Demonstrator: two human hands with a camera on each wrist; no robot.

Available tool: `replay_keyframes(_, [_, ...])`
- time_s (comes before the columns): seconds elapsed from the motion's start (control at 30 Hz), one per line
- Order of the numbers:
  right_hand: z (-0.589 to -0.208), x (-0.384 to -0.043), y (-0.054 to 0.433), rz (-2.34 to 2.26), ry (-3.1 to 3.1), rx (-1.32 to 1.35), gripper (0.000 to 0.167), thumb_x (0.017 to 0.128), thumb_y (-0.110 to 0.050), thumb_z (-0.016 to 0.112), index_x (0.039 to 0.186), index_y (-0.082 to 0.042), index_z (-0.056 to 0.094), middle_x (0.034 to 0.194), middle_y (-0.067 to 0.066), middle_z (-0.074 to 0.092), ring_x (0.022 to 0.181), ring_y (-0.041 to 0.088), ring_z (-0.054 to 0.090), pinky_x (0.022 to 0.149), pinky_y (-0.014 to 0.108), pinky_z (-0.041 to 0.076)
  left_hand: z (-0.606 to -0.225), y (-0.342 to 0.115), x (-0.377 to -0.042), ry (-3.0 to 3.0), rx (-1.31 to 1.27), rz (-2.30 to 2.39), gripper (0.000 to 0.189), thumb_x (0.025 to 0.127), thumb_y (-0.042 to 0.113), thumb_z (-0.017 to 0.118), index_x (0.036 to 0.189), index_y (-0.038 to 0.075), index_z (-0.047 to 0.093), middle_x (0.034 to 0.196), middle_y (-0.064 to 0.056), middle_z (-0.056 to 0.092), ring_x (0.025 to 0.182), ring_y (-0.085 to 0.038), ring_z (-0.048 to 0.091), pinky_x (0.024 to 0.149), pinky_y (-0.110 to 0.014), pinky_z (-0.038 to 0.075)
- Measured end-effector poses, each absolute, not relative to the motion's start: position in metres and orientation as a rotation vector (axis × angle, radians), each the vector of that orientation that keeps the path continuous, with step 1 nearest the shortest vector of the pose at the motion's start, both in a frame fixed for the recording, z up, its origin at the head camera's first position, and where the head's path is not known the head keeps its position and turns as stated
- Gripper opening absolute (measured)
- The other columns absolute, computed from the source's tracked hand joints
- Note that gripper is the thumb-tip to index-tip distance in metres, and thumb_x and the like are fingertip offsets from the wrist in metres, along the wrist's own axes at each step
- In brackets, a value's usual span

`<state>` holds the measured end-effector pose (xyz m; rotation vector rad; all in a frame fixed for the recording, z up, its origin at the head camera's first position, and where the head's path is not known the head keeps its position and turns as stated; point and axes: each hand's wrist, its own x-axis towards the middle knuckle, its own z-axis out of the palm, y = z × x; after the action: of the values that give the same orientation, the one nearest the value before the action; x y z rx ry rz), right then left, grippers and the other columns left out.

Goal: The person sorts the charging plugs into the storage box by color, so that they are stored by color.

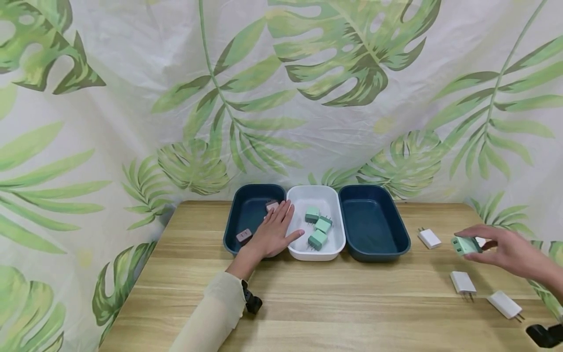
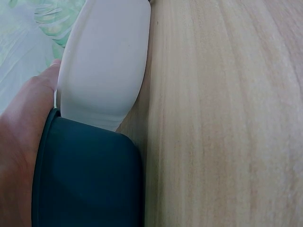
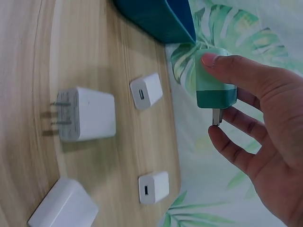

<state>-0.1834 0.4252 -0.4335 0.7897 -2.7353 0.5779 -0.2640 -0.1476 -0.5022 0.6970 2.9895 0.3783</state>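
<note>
My right hand (image 1: pixel 512 249) pinches a green plug charger (image 1: pixel 465 245) above the right side of the table. In the right wrist view, thumb and fingers hold this charger's pale green body, its metal prongs pointing down the picture. My left hand (image 1: pixel 269 237) lies with fingers outstretched over the adjoining rims of the left dark blue tray (image 1: pixel 227 230) and the white tray (image 1: pixel 316 256). Several green chargers (image 1: pixel 317 239) lie in the white tray. Two pinkish-brown chargers (image 1: pixel 244 236) are in the left dark tray, one partly hidden by my left fingers.
Another dark blue tray (image 1: pixel 369 220) stands right of the white one, all side by side at the table's back. White chargers lie around my right hand: one (image 1: pixel 428 238) near that tray, others (image 1: pixel 463 282) closer to me. A patterned leaf cloth (image 1: pixel 246 98) hangs behind the table (image 1: pixel 334 308).
</note>
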Motion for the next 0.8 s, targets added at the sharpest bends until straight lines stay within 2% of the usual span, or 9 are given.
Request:
replay_keyframes(0.37, [-0.429, -0.196, 0.396, 0.583, -2.644, 0.928, 0.056, 0.068, -0.007, 0.099, 0.12, -0.011, 0.078, 0.115, 0.003, 0.074, 0.098, -0.008, 0.063, 0.068, 0.013, 0.055, -0.5, -0.146, -0.263, 2.997, 0.691, 0.357, 0.092, 0.107, 0.07, 0.033, 0.171, 0.01, 0.007, 0.179, -0.006, -0.001, 0.166, -0.023, -0.003, 0.133, -0.048, 0.006])
replay_keyframes(0.67, [-0.423, -0.204, 0.371, 0.648, -2.575, 1.061, 0.056, 0.068, -0.006, 0.098, 0.121, -0.013, 0.079, 0.116, -0.002, 0.075, 0.103, -0.006, 0.063, 0.071, 0.013, 0.054, -0.503, -0.148, -0.266, 2.995, 0.699, 0.36, 0.092, 0.107, 0.071, 0.033, 0.171, 0.011, 0.006, 0.179, -0.006, -0.002, 0.166, -0.025, -0.002, 0.133, -0.049, 0.006])
replay_keyframes(0.8, [-0.42, -0.207, 0.358, 0.633, -2.553, 1.094, 0.057, 0.067, -0.008, 0.099, 0.121, -0.015, 0.079, 0.113, -0.002, 0.075, 0.096, -0.003, 0.066, 0.069, 0.014, 0.055, -0.505, -0.148, -0.266, 2.984, 0.697, 0.364, 0.092, 0.107, 0.071, 0.032, 0.171, 0.012, 0.004, 0.179, -0.005, -0.005, 0.165, -0.023, -0.006, 0.133, -0.048, 0.003])
